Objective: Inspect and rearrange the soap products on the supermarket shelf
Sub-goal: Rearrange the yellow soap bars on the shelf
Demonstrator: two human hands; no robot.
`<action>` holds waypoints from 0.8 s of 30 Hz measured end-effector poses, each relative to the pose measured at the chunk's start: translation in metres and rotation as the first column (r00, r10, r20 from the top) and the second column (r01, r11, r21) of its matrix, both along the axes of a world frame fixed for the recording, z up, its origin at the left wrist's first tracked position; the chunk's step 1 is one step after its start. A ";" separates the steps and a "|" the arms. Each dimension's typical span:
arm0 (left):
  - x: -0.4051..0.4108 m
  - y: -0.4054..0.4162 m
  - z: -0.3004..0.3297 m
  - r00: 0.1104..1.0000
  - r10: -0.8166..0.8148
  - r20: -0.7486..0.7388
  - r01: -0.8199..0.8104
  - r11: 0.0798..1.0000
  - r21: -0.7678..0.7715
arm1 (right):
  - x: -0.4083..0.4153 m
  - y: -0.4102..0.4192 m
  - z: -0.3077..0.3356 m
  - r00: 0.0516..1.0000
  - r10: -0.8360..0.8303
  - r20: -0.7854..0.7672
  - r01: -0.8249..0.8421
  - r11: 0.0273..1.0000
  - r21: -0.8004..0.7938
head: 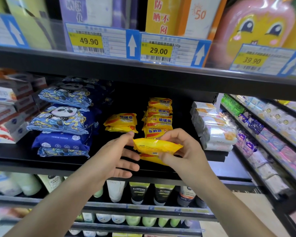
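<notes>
- You are holding a yellow soap packet [156,146] in front of the black middle shelf [41,161], between both hands, just near of the stacked soaps.
- Your right hand [184,156] is grasping the packet's right end, thumb underneath and fingers curled over the top edge.
- Your left hand [116,156] is touching the packet's left end with its upper fingertip; the other fingers are lying straight and relaxed below, gripping nothing.
- A second yellow packet seems to be sitting under the held one, though you cannot tell clearly.
- A tall stack of yellow soaps [159,117] is standing just beyond your hands, and a short stack of yellow soaps [120,123] is lying to its left, apart from it.
- Blue panda-printed packs [61,117] are piling up further left; white wrapped soaps [214,127] are stacking on the right.
- Price tags [158,50] reading 49.90, 29.00 and 39.90 are hanging on the shelf edge above.
- Tubes [138,192] are standing on the shelf below.
</notes>
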State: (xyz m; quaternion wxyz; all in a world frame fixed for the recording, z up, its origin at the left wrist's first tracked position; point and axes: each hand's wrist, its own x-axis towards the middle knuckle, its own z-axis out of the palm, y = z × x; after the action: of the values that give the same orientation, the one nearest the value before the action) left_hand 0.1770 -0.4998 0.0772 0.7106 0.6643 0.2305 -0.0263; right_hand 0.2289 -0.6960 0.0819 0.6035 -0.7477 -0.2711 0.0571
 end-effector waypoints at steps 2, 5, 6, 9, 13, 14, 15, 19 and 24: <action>-0.002 -0.001 0.002 0.999 -0.045 -0.013 0.044 0.997 -0.070 | -0.002 -0.001 -0.001 0.995 0.032 0.093 -0.032 0.999 -0.003; -0.004 -0.002 0.005 0.994 -0.109 0.008 0.109 0.986 -0.127 | -0.004 -0.001 -0.003 0.979 0.069 0.190 -0.060 0.997 -0.055; -0.004 -0.003 0.005 0.993 -0.113 0.018 0.115 0.983 -0.144 | -0.005 -0.001 -0.004 0.974 0.076 0.215 -0.060 0.995 -0.080; -0.002 -0.005 0.005 0.997 -0.064 0.050 0.072 0.982 -0.173 | -0.002 0.001 -0.008 0.939 0.066 0.336 -0.013 0.988 -0.156; 0.002 -0.006 0.004 0.995 -0.008 0.095 0.023 0.988 -0.154 | 0.003 0.003 -0.014 0.845 0.051 0.533 0.097 0.964 -0.247; 0.003 -0.005 0.003 0.994 0.002 0.110 0.014 0.988 -0.153 | 0.005 0.003 -0.015 0.831 0.056 0.554 0.111 0.958 -0.264; 0.004 -0.005 0.002 0.992 0.011 0.123 0.007 0.989 -0.150 | 0.006 0.002 -0.016 0.821 0.065 0.568 0.119 0.952 -0.281; 0.004 -0.003 -0.004 0.983 0.045 0.178 -0.026 0.994 -0.108 | 0.010 0.001 -0.017 0.801 0.106 0.589 0.148 0.919 -0.366; 0.001 -0.006 -0.007 0.971 0.076 0.229 -0.054 0.994 -0.099 | 0.022 0.009 -0.005 0.732 0.199 0.651 0.184 0.863 -0.471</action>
State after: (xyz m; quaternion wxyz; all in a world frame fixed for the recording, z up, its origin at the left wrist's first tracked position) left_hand 0.1777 -0.5060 0.0702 0.7628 0.6216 0.1660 0.0643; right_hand 0.2509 -0.6869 0.0765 0.2438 -0.8456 -0.4509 -0.1491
